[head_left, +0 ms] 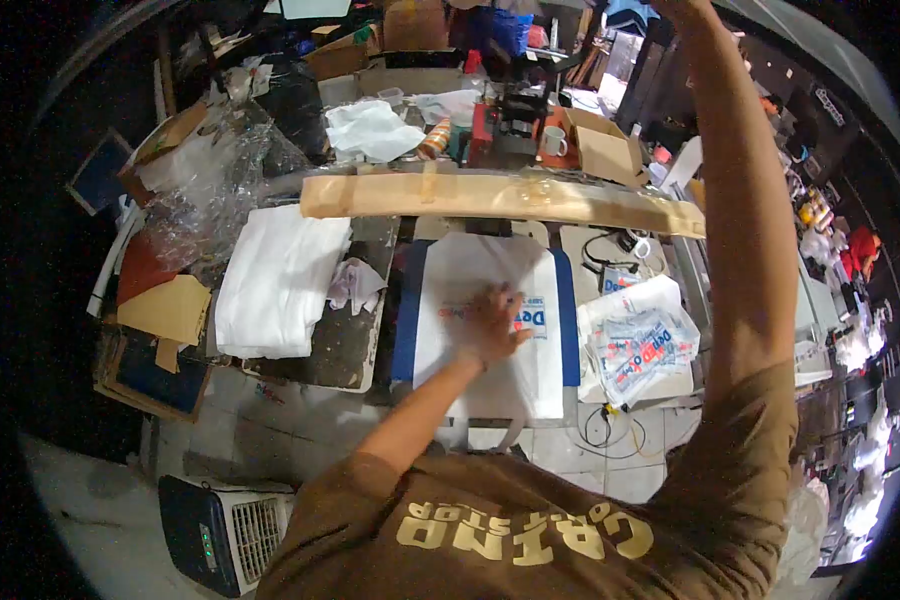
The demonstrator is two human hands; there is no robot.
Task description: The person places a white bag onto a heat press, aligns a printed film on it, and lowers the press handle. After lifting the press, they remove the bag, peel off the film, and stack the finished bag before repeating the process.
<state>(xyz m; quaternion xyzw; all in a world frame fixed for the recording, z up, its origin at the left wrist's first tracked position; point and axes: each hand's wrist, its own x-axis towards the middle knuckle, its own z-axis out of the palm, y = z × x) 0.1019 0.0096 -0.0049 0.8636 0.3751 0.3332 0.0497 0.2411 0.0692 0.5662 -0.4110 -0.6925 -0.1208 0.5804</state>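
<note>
My left hand (495, 325) lies with fingers spread on a white cloth (450, 385), slightly smeared by motion. The cloth covers a blue board (570, 340), whose edges show on both sides. Beside my fingertips is a clear printed film (535, 318) with blue and red lettering, partly under the hand. My right arm is raised high; only part of my right hand (678, 6) shows at the top edge, and its fingers are cut off.
Stacked white cloth (280, 285) and a crumpled pale rag (356, 284) lie at left. Several printed films (635, 350) rest on white cloth at right. A long cardboard-coloured beam (500, 197) crosses behind the board. A machine with a grille (255, 535) stands on the floor.
</note>
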